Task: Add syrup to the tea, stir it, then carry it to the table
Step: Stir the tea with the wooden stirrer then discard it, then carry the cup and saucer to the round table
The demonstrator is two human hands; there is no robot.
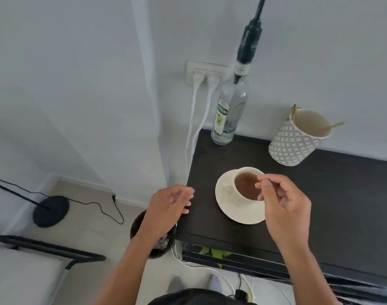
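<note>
The head view looks down on a dark tabletop (333, 194) set against a white wall. A white cup (243, 190) of brown tea (246, 186) stands on a white saucer (238, 213) near the left end of that top, its handle turned to the left. The right hand (284, 201) hovers over the right side of the cup with thumb and forefinger brought close together above the tea, the other fingers curled loosely; whether something thin is pinched between them cannot be told, since nothing shows clearly there. The left hand (169, 204) hangs at the left edge of the top, fingers loosely bent and slightly parted, gripping nothing, just apart from the saucer. At the back left corner stands a clear glass syrup bottle (228, 113) with a green and white label, upright against the wall, well apart from the cup, with only a little liquid showing at its bottom. To the right, near the wall, stands a patterned mug (298, 139) holding thin wooden sticks (333, 125). On the wall, 2 white plugs (204, 79) sit in a socket, their cords running down beside the tabletop. Below the left forearm a dark round bin (159, 245) stands on the floor, and further left lies the round black base (50, 211) of a lamp stand.
</note>
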